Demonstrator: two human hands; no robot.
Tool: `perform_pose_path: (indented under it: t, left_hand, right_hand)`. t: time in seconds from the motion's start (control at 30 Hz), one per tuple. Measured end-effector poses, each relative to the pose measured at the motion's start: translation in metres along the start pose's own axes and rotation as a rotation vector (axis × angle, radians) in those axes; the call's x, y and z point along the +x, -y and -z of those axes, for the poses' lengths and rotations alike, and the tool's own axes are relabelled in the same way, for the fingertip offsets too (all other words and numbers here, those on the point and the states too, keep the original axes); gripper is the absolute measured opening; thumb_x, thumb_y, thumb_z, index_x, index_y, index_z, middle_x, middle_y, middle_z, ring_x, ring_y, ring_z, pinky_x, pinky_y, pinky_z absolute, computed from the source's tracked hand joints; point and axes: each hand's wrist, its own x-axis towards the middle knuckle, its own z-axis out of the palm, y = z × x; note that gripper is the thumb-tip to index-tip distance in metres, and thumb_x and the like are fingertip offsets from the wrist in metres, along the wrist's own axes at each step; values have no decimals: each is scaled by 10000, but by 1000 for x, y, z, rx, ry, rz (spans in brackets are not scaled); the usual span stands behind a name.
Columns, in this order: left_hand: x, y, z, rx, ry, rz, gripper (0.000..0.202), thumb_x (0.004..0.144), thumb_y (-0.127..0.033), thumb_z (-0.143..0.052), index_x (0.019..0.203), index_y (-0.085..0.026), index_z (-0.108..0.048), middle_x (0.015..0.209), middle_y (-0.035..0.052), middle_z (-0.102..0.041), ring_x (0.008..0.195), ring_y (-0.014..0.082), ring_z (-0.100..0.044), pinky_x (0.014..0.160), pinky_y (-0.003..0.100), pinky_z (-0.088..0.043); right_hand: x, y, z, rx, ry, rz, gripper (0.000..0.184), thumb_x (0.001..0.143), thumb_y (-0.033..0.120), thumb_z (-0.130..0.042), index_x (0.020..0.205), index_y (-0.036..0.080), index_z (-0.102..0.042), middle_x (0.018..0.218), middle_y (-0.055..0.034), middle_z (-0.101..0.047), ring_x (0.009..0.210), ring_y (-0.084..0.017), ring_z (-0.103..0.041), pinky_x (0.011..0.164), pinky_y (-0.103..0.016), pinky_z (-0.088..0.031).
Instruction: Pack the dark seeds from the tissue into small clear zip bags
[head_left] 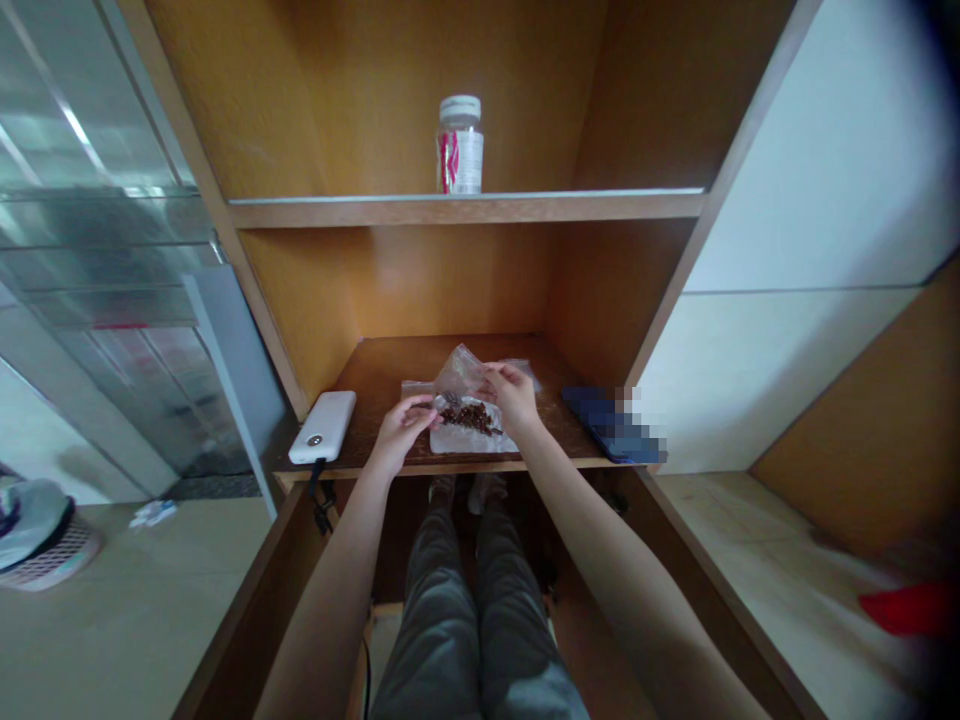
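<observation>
A small clear plastic bag (460,370) is raised over the lower shelf between my hands. My right hand (515,400) pinches its right side. At its lower left corner, my left hand (403,432) is closed with thumb and fingertips together, apparently on the bag's edge. Just beneath lies a heap of small dark brown pieces (474,416), too small to name, on a whitish, see-through sheet or bag (457,440). Other clear plastic (416,388) lies flat behind my left hand, and more shows behind my right.
A white power bank (324,428) with a black cable (318,482) lies at the shelf's left. A dark blue phone-like slab (604,420) lies at the right. Above, a white-capped bottle (460,150) stands on the upper shelf (337,212). An open drawer surrounds my legs.
</observation>
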Motion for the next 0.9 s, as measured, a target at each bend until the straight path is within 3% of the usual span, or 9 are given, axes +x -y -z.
perform_pose_path:
  t: [0.6,0.9]
  left_hand:
    - [4,5,2,19,-78,-4,351,739,-404,-570,966,-136,-569,728,50,-668,628,155,-615,641,280,-444]
    - [5,9,1,-78,-189,-4,359,749,-462,-533,864,-134,-618,712,57,-661,630,151,-603,596,254,-446]
  right_hand:
    - [-7,12,-1,8,113,-58,180,638,308,-616,738,170,-556,817,-31,-650,554,-154,-630,433,-257,-499]
    - [-19,-9,-8,-74,176,-180,193,639,317,-625,757,180,-555,781,-24,-644,475,-125,-599,358,-214,-449]
